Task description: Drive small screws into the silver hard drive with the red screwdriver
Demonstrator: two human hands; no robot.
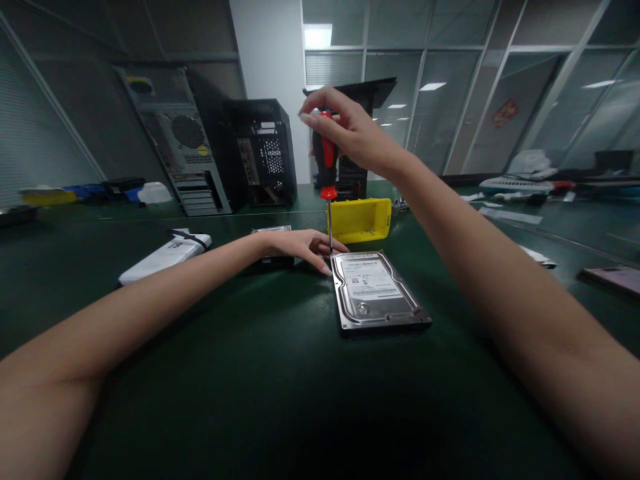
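Note:
A silver hard drive [371,293] with a white label lies flat on the green table. My right hand [353,130] is closed round the top of a red and black screwdriver [329,160]. The screwdriver stands upright, its shaft meeting the drive's far left corner. Whether the tip sits in a screw is too small to tell. At that same corner my left hand [305,248] grips the drive, thumb at the left edge and fingers along the far edge, beside the shaft. Just behind the drive stands a yellow open bin [360,221] tipped on its side.
Behind my left hand sits another drive [273,261], partly hidden. A white box with a black strap [165,259] lies to the left. Computer cases [187,133] stand at the back. A pinkish flat object [615,279] lies at right.

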